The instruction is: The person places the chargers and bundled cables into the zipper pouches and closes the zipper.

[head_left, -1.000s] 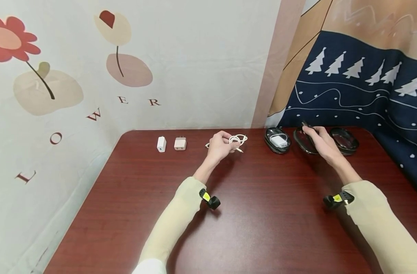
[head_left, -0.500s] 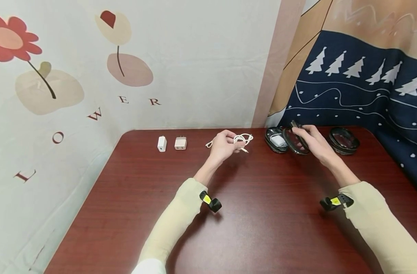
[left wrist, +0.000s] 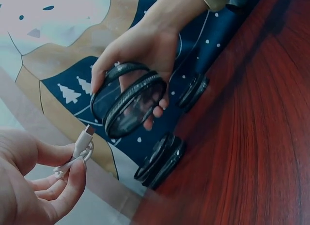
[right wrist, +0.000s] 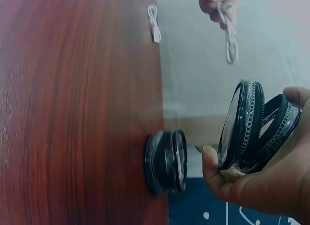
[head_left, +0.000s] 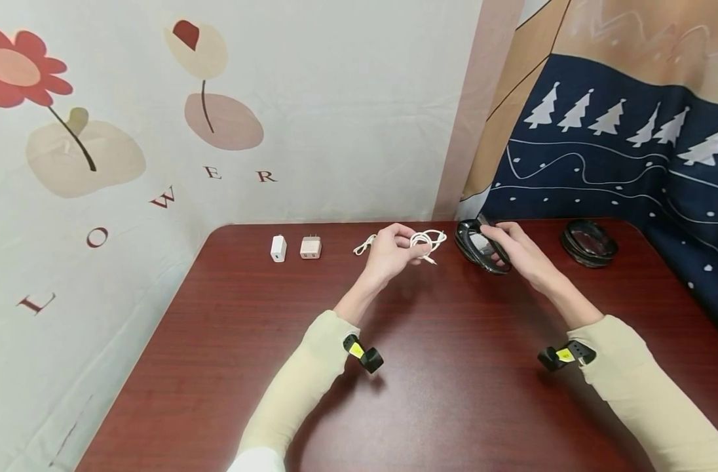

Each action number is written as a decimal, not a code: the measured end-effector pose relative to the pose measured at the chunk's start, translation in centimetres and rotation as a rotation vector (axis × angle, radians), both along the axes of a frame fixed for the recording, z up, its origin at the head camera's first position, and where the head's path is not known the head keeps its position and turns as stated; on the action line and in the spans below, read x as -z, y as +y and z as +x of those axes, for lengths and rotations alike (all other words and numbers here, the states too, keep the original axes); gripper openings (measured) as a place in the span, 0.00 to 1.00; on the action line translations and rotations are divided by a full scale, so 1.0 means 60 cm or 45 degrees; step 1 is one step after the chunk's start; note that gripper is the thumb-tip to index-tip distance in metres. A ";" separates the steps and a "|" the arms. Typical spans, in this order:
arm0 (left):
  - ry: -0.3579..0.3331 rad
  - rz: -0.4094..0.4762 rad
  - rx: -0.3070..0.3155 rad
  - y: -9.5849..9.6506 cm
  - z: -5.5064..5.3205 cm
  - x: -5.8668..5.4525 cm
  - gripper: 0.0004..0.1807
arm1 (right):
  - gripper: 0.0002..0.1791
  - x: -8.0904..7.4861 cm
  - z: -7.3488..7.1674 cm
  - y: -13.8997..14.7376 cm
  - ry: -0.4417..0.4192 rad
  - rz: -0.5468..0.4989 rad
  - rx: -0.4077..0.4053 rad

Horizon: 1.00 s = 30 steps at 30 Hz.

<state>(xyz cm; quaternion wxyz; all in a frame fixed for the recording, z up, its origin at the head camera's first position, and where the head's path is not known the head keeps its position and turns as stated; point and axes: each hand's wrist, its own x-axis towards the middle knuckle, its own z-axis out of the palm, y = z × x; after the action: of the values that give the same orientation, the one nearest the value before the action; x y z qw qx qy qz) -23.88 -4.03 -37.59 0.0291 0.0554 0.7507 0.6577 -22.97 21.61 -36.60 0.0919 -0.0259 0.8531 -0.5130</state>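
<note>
In the head view my left hand (head_left: pixel 388 254) pinches a coiled white charging cable (head_left: pixel 428 242) above the table. Its plug end (left wrist: pixel 86 134) sticks up past the fingertips in the left wrist view. My right hand (head_left: pixel 523 252) grips a small round clear pouch with black zip edging (left wrist: pixel 141 105). That pouch is unzipped, its two halves spread apart, as the right wrist view shows. Behind it on the table is a similar pouch holding a white charger (head_left: pixel 480 243), partly covered in the head view. The cable and the held pouch are apart.
A second white cable (head_left: pixel 365 245) lies left of my left hand. Further left stand a white charger (head_left: pixel 279 248) and a pinkish charger (head_left: pixel 310 247). Another round black-edged pouch (head_left: pixel 589 242) sits at the back right. Wall cloths hang behind the table (head_left: pixel 430 380).
My right hand has carried the pouch leftward from near the right-hand pouch to in front of the pouch with the charger. My left hand has shifted slightly right with its cable.
</note>
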 end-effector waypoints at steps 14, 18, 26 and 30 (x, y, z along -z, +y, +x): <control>-0.011 0.029 0.073 0.006 0.021 -0.017 0.14 | 0.52 0.004 0.012 -0.063 -0.030 0.085 -0.044; 0.003 -0.022 0.061 0.008 0.023 -0.016 0.13 | 0.54 0.004 0.017 -0.075 -0.023 0.110 -0.063; 0.049 -0.133 0.054 0.013 0.027 -0.014 0.14 | 0.55 0.006 0.023 -0.095 0.015 0.087 -0.084; 0.078 -0.147 0.039 0.015 0.028 -0.016 0.14 | 0.54 0.006 0.025 -0.102 0.051 0.066 -0.066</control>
<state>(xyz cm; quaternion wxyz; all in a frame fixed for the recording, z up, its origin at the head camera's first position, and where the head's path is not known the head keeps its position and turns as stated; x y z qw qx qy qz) -22.22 -3.15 -36.61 0.0195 0.0852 0.7869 0.6109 -21.46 15.49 -36.99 0.0886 -0.0560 0.8667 -0.4877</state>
